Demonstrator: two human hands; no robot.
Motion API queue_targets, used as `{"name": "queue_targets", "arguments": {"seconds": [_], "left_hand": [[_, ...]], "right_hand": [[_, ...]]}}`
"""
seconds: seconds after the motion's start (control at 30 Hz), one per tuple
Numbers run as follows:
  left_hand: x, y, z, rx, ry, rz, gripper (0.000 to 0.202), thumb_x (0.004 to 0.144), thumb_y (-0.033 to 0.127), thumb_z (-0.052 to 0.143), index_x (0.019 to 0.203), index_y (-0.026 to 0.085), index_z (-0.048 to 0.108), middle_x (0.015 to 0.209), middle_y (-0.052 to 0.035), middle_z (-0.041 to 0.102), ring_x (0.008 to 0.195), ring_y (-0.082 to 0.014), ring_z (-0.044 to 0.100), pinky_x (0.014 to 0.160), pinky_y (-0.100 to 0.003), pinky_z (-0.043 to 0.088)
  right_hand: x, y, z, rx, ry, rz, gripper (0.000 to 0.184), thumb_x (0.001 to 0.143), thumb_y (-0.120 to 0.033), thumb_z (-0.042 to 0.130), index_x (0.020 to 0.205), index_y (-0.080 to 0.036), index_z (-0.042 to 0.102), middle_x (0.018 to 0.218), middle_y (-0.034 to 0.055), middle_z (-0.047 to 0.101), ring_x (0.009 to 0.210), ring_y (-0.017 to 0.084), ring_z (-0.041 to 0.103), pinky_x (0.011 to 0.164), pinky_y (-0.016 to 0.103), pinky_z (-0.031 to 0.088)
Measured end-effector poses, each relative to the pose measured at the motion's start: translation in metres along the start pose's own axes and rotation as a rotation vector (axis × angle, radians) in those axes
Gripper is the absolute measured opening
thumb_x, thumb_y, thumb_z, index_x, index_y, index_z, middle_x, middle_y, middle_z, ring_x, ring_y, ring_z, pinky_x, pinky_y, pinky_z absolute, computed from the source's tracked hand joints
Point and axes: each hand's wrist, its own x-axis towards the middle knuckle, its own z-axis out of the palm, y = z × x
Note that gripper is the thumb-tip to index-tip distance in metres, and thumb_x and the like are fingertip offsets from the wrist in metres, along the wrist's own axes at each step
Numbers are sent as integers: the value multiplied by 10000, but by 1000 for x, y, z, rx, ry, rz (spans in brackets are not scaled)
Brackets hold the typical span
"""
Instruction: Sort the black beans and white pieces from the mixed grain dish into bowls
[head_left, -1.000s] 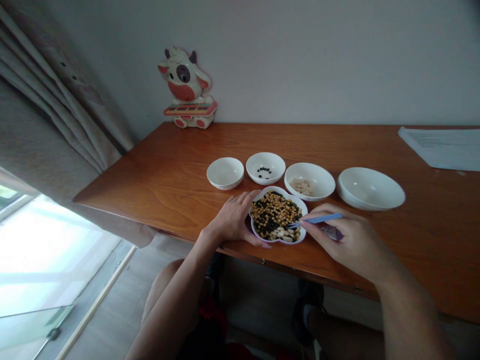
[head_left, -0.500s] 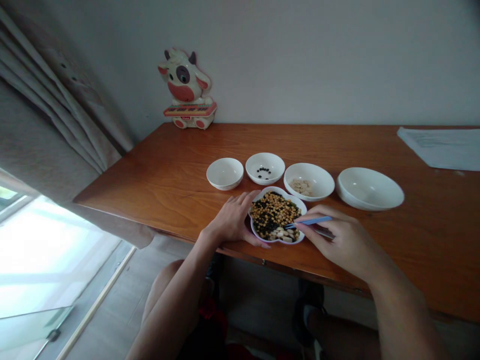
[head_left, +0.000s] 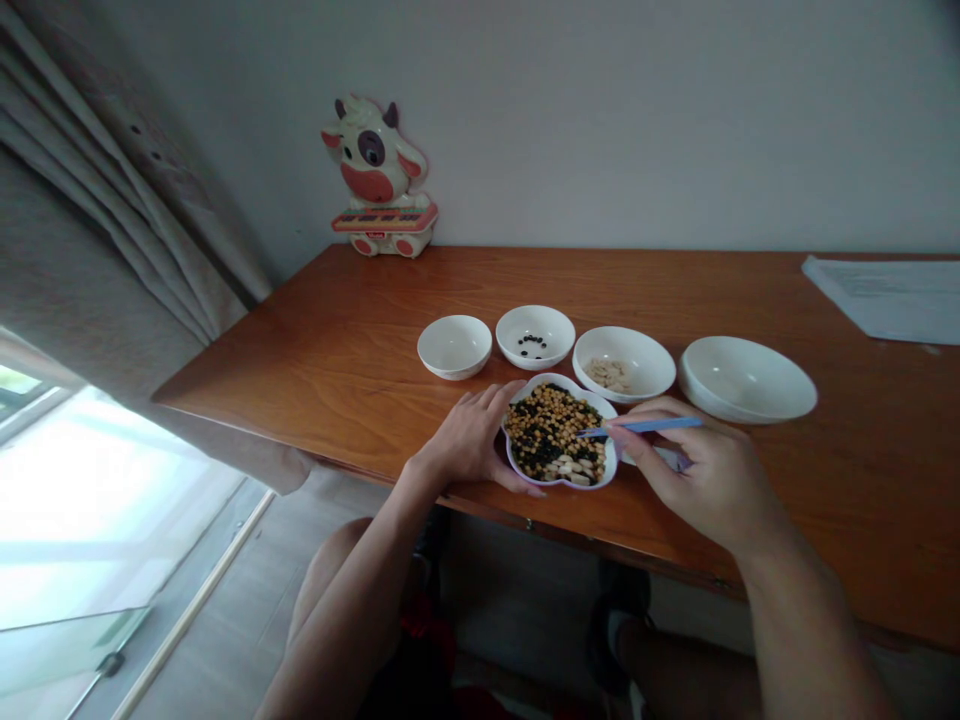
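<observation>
A white, wavy-edged bowl (head_left: pixel 610 470) sits at the table's front edge, filled with mixed yellow beans, black beans and larger pale beans. My left hand (head_left: pixel 480 440) is wrapped around its left side, fingers behind and thumb in front. Between the thumb and fingers of my right hand (head_left: pixel 694 470) is a pair of blue tweezers (head_left: pixel 652 425). Their tips are over the beans on the bowl's right side; whether they pinch a bean I cannot tell. Behind stand a white bowl with several black beans (head_left: pixel 532 345) and a white bowl with pale beans (head_left: pixel 609 375).
Two more white bowls stand in the row, a small one (head_left: pixel 454 348) at the left and a large one (head_left: pixel 746 380) at the right. A cow-shaped toy keyboard (head_left: pixel 382 190) is at the back left. Papers (head_left: pixel 892 295) lie at the back right of the wooden table (head_left: pixel 315 350).
My right hand has moved the tweezers' tips up and away from the pale beans at the bowl's front. My left hand stays on the bowl. The view has shifted slightly.
</observation>
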Motion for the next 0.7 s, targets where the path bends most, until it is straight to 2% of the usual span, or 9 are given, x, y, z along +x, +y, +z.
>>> {"name": "queue_targets", "arguments": {"seconds": [0.1, 0.23, 0.4, 0.7], "left_hand": [[0, 0, 0, -8, 1, 15, 1261, 509, 651, 896, 1530, 233, 286, 1463, -175, 515, 1332, -415, 521, 1127, -547, 402], [1, 0, -1, -2, 2, 22, 1243, 520, 654, 889, 1519, 215, 295, 1454, -181, 520, 1328, -406, 524, 1130, -540, 400], [2, 0, 1, -11, 3, 13, 1246, 505, 649, 896, 1513, 221, 302, 1444, -173, 531, 1330, -401, 525, 1134, -532, 396], [2, -2, 3, -13, 10, 9, 1272, 482, 642, 910, 1515, 246, 282, 1434, -162, 535, 1319, -400, 534, 1128, -540, 394]], "right_hand": [[8, -5, 3, -10, 133, 1, 123, 940, -297, 633, 894, -228, 724, 928, 76, 747, 870, 245, 711, 799, 402, 581], [20, -12, 10, -78, 244, 14, 128, 955, -276, 607, 922, -227, 720, 932, 93, 745, 889, 258, 701, 819, 425, 567], [37, -13, 26, -182, 358, 103, 183, 966, -334, 599, 926, -208, 726, 923, 107, 750, 792, 235, 692, 707, 365, 547], [61, -5, 51, -213, 366, 159, 320, 992, -425, 531, 931, -193, 743, 884, 110, 748, 720, 221, 661, 688, 358, 523]]}}
